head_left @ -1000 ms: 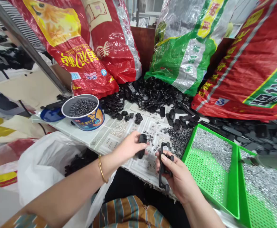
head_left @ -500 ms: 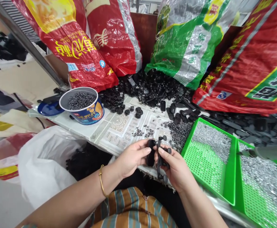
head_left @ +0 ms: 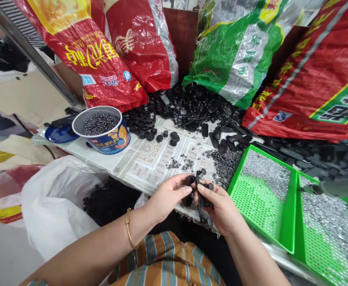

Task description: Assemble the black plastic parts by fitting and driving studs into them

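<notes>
My left hand (head_left: 168,196) pinches a small black oval plastic piece (head_left: 189,183) and presses it against a long black plastic frame part (head_left: 203,194) with round knobs, which my right hand (head_left: 221,208) grips. Both hands meet just above the near table edge, over my striped lap. Small dark pellets (head_left: 181,163) lie scattered on the printed paper right behind my fingers.
A blue cup (head_left: 102,129) of dark pellets stands at the left. Black plastic parts (head_left: 191,109) spill from red and green sacks at the back. Two green perforated trays (head_left: 263,198) with silvery small parts sit at the right. A white bag (head_left: 57,202) of black parts hangs below left.
My left hand has brought the oval piece from over the paper across to the frame part in my right hand; the two pieces now touch. Both hands have drawn slightly nearer to me.
</notes>
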`<state>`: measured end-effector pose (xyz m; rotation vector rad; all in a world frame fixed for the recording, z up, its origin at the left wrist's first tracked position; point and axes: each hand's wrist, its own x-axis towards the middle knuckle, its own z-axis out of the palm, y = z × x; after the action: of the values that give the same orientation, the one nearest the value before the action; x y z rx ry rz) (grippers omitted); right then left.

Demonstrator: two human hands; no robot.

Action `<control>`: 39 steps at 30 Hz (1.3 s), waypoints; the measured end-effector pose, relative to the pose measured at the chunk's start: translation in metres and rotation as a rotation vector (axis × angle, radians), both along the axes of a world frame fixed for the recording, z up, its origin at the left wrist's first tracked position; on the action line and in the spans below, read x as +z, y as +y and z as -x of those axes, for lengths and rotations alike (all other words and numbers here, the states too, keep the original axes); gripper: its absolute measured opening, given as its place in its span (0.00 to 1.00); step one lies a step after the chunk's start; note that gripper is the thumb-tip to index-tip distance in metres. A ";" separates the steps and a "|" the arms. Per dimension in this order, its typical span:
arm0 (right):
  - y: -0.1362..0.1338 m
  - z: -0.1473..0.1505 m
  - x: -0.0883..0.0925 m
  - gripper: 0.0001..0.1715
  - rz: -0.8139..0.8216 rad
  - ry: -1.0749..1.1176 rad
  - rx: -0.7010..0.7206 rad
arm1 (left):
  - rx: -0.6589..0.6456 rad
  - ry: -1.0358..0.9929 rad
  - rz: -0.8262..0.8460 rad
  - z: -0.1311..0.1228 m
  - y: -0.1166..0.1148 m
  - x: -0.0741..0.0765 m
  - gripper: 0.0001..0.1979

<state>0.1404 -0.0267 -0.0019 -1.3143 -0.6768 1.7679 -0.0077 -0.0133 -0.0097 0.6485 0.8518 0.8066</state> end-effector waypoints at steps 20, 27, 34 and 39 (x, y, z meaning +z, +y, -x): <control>0.012 0.001 0.009 0.15 -0.099 -0.298 0.111 | 0.008 0.001 0.059 0.002 0.003 0.002 0.12; 0.013 -0.008 0.010 0.14 -0.101 -0.298 0.136 | 0.000 0.024 0.070 -0.002 0.006 0.003 0.13; 0.016 -0.011 0.014 0.16 -0.067 -0.304 0.134 | -0.015 0.028 0.067 -0.005 0.009 0.008 0.11; 0.019 -0.011 0.013 0.18 -0.079 -0.344 0.146 | -0.009 0.029 0.067 -0.007 0.011 0.008 0.11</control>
<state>0.1511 -0.0081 0.0112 -1.5637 -1.0459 1.6226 -0.0010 -0.0020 -0.0016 0.6050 0.8978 0.7590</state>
